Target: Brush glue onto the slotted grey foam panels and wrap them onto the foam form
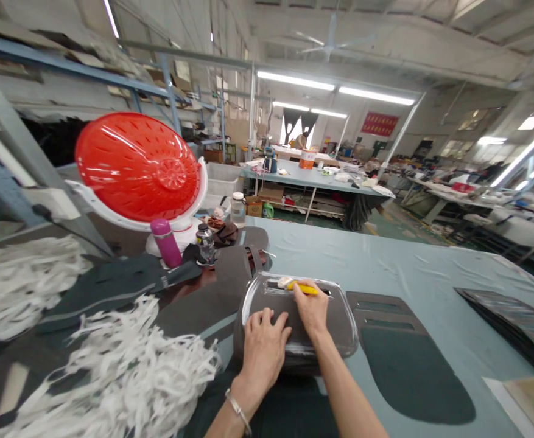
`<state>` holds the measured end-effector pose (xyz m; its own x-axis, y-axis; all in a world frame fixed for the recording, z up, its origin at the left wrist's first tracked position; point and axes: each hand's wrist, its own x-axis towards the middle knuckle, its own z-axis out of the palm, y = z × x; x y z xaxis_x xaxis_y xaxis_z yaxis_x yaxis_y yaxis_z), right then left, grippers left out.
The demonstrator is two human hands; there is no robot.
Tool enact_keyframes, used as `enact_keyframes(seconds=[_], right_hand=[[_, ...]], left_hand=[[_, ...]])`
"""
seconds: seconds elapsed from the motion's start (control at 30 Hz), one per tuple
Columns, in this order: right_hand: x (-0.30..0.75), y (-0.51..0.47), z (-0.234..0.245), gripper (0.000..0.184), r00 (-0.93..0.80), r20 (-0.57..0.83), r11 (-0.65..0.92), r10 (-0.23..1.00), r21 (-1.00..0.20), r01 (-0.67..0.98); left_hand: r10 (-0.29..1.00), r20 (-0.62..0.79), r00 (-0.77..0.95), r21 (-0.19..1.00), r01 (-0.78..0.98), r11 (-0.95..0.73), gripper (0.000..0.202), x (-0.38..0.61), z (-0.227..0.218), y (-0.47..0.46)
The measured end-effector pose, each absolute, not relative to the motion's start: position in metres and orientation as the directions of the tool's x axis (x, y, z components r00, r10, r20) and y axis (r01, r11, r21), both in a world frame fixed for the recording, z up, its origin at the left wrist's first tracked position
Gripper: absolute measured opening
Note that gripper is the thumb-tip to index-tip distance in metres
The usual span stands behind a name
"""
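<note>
My right hand [311,307] is closed around a yellow-handled brush [304,288]. The brush's whitish tip lies at the slot near the far edge of a dark grey rounded panel [294,328]. Wet-looking white smears run along the panel's rim and around that slot. My left hand [265,340] rests flat on the panel's near left part, fingers spread, holding nothing. The panel seems to top a stack of similar pieces, though my arms hide its near side. Just to the right lies a dark green piece with a grey slotted end [413,359].
White strips [125,371] are heaped at left. Behind them stand a purple bottle [166,243], a dark bottle [205,242], a lidded jar [238,210] and a tilted red basket [134,167]. Dark sheets [517,322] are stacked on the right of the blue-green table [340,249].
</note>
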<state>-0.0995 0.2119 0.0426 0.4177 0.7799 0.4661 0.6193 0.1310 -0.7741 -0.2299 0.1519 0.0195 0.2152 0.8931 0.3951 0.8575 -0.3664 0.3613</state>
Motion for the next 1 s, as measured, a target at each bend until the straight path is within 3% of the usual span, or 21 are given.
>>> enact_keyframes(seconds=[0.17,0.27,0.33,0.47,0.57,0.67,0.8,1.0], right_hand=[[0.002,0.167,0.036,0.031,0.676,0.526,-0.166,0.516,-0.713,0.682],[0.022,0.145,0.028,0.04,0.666,0.481,-0.244,0.57,-0.675,0.697],[0.019,0.138,0.023,0.042,0.65,0.43,-0.263,0.626,-0.669,0.695],[0.008,0.129,0.024,0.042,0.66,0.405,-0.17,0.632,-0.759,0.629],[0.005,0.122,0.034,0.04,0.651,0.458,-0.064,0.605,-0.787,0.614],[-0.001,0.117,0.046,0.039,0.658,0.481,0.043,0.58,-0.824,0.565],[-0.012,0.113,0.052,0.039,0.692,0.427,0.16,0.582,-0.895,0.417],[-0.013,0.114,0.048,0.037,0.708,0.389,0.159,0.59,-0.915,0.371]], left_hand=[[0.898,0.393,0.197,0.356,0.868,-0.347,0.026,-0.224,0.027,0.153],[0.921,0.34,0.187,0.4,0.858,-0.322,0.025,-0.206,0.033,0.158],[0.933,0.279,0.228,0.506,0.79,-0.345,0.025,-0.187,0.034,0.164],[0.93,0.197,0.309,0.757,0.556,-0.345,0.023,-0.148,0.032,0.181],[0.944,0.126,0.306,0.857,0.446,-0.259,0.021,-0.124,0.03,0.195],[0.954,0.027,0.3,0.956,0.272,-0.112,0.031,-0.106,0.031,0.204],[0.951,-0.049,0.304,0.999,0.033,0.041,0.045,-0.089,0.036,0.203],[0.942,-0.04,0.333,0.994,-0.084,0.072,0.031,-0.083,0.04,0.195]])
